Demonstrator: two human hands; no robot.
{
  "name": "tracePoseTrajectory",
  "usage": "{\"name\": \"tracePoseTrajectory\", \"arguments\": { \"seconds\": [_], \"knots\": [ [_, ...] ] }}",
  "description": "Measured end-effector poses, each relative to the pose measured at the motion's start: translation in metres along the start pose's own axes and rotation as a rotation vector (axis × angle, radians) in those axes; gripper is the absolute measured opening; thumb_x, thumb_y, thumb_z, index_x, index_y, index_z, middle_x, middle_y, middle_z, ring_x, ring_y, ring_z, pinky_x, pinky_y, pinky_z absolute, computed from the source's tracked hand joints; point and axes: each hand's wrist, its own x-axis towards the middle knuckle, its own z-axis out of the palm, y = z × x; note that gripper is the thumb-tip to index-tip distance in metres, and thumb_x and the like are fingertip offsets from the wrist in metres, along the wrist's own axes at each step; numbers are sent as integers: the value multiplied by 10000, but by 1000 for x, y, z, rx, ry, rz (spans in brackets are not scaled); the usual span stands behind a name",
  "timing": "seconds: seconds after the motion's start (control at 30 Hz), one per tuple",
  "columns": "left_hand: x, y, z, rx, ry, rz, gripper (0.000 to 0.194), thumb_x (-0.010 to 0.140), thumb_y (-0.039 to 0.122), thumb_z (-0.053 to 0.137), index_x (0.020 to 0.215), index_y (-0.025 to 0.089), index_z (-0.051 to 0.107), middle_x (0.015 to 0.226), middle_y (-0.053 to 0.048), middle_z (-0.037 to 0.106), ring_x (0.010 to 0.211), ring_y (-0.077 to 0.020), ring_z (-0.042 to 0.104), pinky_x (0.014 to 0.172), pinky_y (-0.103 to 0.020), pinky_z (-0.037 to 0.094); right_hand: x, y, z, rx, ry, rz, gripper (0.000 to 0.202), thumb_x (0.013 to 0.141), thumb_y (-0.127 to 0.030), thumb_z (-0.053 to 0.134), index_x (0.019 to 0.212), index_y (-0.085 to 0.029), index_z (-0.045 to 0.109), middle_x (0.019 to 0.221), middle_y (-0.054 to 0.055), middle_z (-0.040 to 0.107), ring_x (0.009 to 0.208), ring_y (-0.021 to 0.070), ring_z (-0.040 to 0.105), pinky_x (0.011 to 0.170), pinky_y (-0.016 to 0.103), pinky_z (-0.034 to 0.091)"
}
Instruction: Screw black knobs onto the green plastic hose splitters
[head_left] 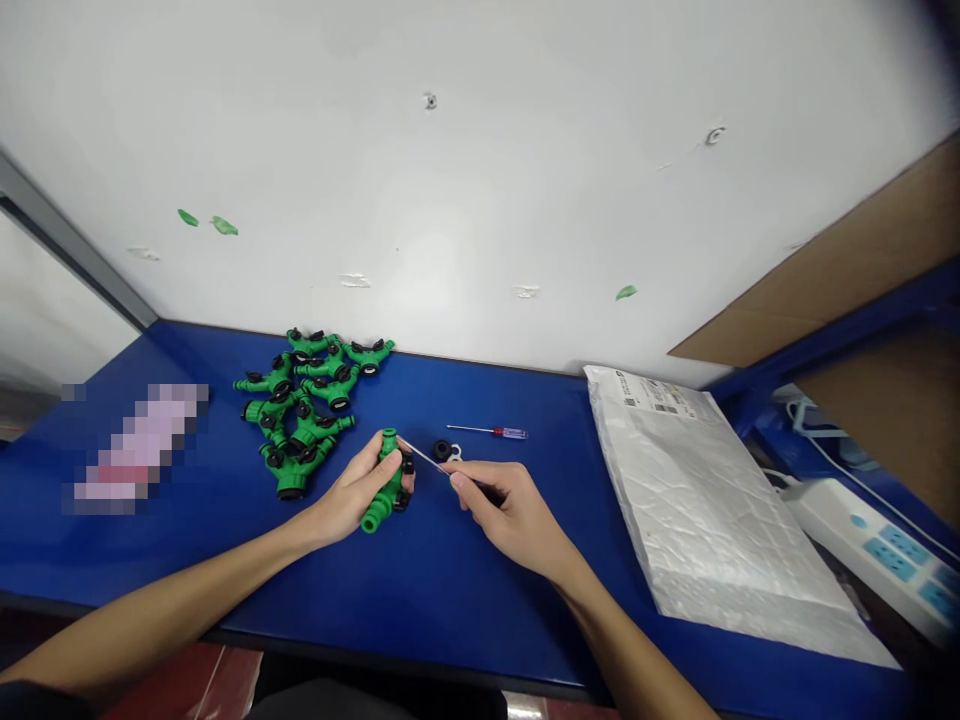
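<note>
Gripped in my left hand (346,502) is a green Y-shaped hose splitter (388,490) with black valve parts on its right side, raised over the table and tilted. My right hand (517,508) pinches a thin metal tool (424,457), perhaps a pick or tweezers. Its far tip reaches the splitter's upper end; whether it touches I cannot tell. Behind the tool lie a black ring-shaped part (442,450) and a small white part (455,453), the latter partly hidden by my right fingers.
Several green hose splitters (296,465) are grouped at the back left of the blue table (420,620). A small screwdriver (510,433) lies behind my right hand. To the right are a silvery padded package (675,500) and a power strip (877,550). A white wall (465,200) rises behind.
</note>
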Motion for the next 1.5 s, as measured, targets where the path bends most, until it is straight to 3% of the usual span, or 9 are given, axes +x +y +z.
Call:
{"name": "tracePoseTrajectory", "arguments": {
  "seconds": [0.2, 0.37, 0.53, 0.67, 0.83, 0.9, 1.03, 1.27, 1.5],
  "knots": [
    [-2, -1, -1, 42, -67, -18, 377, 909, 567, 503, 1009, 206, 461, 794, 10, 572, 514, -86, 484, 489, -239, 416, 0, -4, -4, 62, -46, 37, 397, 976, -424, 466, 864, -129, 708, 620, -19, 472, 505, 87, 425, 471, 208, 336],
    [-4, 3, -3, 128, -94, -35, 334, 927, 526, 507, 962, 195, 482, 765, 6, 563, 679, -121, 513, 635, -255, 428, 1, -7, -14, 237, -193, 200, 472, 945, -517, 492, 763, -118, 665, 585, -30, 443, 406, 53, 364, 371, 191, 282],
    [-4, 5, -9, 174, -169, -81, 345, 920, 528, 518, 960, 186, 507, 780, -12, 590, 748, -152, 538, 735, -305, 429, 1, -5, -24, 331, -264, 298, 472, 910, -569, 536, 858, -125, 686, 605, -32, 454, 401, 43, 374, 325, 155, 226],
    [-3, 0, -11, -4, -245, -129, 332, 916, 505, 548, 984, 188, 478, 762, -14, 598, 724, -156, 555, 634, -284, 424, 2, -4, -24, 359, -309, 344, 484, 898, -583, 546, 992, -135, 700, 610, -40, 450, 386, 43, 339, 319, 166, 212],
    [0, -8, -10, -106, -241, -153, 292, 938, 478, 521, 953, 200, 434, 734, -16, 594, 640, -135, 531, 515, -240, 388, -1, -7, -5, -105, -88, -17, 425, 1005, -402, 431, 859, -139, 730, 613, 7, 549, 544, 119, 529, 516, 221, 421],
    [2, -9, -10, -139, -220, -146, 295, 928, 476, 539, 939, 202, 433, 725, -12, 580, 655, -142, 542, 484, -220, 365, -4, -4, 6, -329, 0, -140, 357, 1016, -315, 419, 957, -154, 732, 700, 43, 630, 617, 151, 596, 578, 238, 454],
    [5, -9, -9, -181, -182, -129, 302, 902, 470, 582, 912, 196, 456, 711, -12, 567, 687, -165, 576, 445, -200, 346, -8, 7, 21, -618, 79, -242, 340, 1011, -242, 410, 1207, -125, 662, 849, 116, 695, 613, 180, 644, 529, 255, 452],
    [7, -9, -7, -222, -116, -94, 305, 881, 459, 627, 895, 188, 489, 730, -22, 607, 672, -154, 578, 477, -214, 393, -3, 10, 36, -58, 105, -112, 347, 1030, -250, 394, 1027, -191, 737, 714, 1, 683, 579, 128, 606, 567, 225, 466],
    [6, -3, -3, -309, -81, -127, 258, 908, 434, 596, 888, 195, 500, 713, -11, 578, 678, -160, 584, 476, -213, 373, -5, 18, 53, -193, 266, -242, 330, 993, -199, 425, 1199, -137, 675, 821, 94, 685, 671, 187, 635, 627, 298, 523]
  ]
}}
